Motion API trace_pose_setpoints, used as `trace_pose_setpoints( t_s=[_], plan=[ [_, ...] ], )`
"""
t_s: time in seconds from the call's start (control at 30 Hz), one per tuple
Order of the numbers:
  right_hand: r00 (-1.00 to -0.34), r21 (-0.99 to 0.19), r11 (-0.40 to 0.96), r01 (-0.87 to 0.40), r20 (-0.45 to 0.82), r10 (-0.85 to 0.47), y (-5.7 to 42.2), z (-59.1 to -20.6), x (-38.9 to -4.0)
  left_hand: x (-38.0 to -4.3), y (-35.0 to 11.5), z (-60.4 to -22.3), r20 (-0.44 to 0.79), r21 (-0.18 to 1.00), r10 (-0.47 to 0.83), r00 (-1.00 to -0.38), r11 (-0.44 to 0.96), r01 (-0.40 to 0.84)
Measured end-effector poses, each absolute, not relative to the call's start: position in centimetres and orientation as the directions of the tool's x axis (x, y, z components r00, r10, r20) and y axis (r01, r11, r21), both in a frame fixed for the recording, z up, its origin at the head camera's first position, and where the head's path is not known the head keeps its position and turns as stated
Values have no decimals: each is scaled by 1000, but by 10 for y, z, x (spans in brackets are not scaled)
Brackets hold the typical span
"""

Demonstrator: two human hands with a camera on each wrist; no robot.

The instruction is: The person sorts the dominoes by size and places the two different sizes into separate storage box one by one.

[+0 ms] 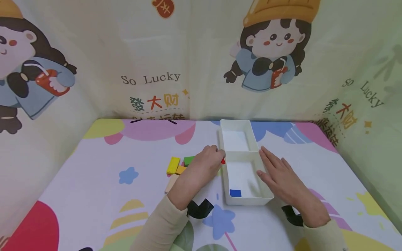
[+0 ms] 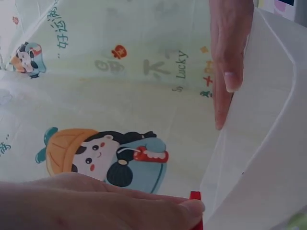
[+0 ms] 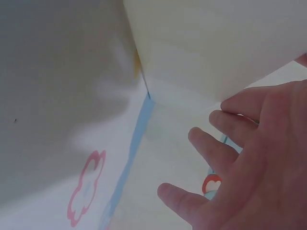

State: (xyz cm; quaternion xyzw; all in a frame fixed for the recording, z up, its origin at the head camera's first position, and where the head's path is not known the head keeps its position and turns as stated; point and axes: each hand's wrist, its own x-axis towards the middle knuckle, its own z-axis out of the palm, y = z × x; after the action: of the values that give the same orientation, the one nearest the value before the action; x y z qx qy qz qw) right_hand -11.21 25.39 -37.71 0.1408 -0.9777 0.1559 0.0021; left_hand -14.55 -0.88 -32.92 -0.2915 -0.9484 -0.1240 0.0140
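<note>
My left hand (image 1: pixel 204 167) pinches a red block (image 2: pixel 195 195) at the left wall of a white two-compartment box (image 1: pixel 249 201). Only a sliver of that block shows in the head view, past the fingers. My right hand (image 1: pixel 282 177) lies along the box's right side with its fingers straight, the thumb over the near compartment. In the near compartment a blue block (image 1: pixel 235 193) lies by the front left corner. Left of the box, partly behind my left hand and wrist, are a yellow block (image 1: pixel 173 165), a green block (image 1: pixel 188 160), an orange block (image 1: pixel 180 170) and a beige block (image 1: pixel 171 182).
The box stands lengthwise on a table (image 1: pixel 94 181) covered with a colourful printed cloth, its far end near the back edge. Printed curtains (image 1: pixel 207 69) hang behind the table and at both sides. A black strap (image 1: pixel 200 209) hangs at my left wrist.
</note>
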Motion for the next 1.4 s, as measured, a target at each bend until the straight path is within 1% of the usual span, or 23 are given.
trace_pose_setpoints(
  t_s=[0.17, 0.33, 0.43, 0.6, 1.03, 1.17, 1.23, 1.4],
  plan=[
    [-963, -287, 920, -269, 50, -266, 252, -378, -112, -141, -3, -323, 146, 197, 574, -806, 781, 592],
    [-963, -278, 922, -270, 58, -265, 250, -376, -112, -138, 12, -324, 222, 79, 636, -739, 744, 664],
    [-962, -266, 924, -274, 56, -269, 250, -376, -111, -137, 20, -327, 251, 15, 654, -714, 735, 678],
    [-962, -247, 930, -273, 64, -265, 251, -376, -109, -139, 29, -334, 212, -31, 684, -698, 718, 695],
    [-964, -278, 923, -267, 68, -258, 252, -376, -109, -138, 47, -347, 132, -76, 742, -657, 668, 740],
    [-964, -280, 922, -266, 69, -257, 252, -376, -107, -136, 52, -351, 120, -87, 744, -657, 667, 740],
    [-964, -281, 922, -267, 71, -257, 251, -378, -107, -136, 55, -353, 74, -68, 727, -682, 686, 724],
    [-964, -278, 923, -266, 70, -257, 251, -375, -106, -135, 65, -349, -84, -30, 662, -745, 746, 666]
  ],
)
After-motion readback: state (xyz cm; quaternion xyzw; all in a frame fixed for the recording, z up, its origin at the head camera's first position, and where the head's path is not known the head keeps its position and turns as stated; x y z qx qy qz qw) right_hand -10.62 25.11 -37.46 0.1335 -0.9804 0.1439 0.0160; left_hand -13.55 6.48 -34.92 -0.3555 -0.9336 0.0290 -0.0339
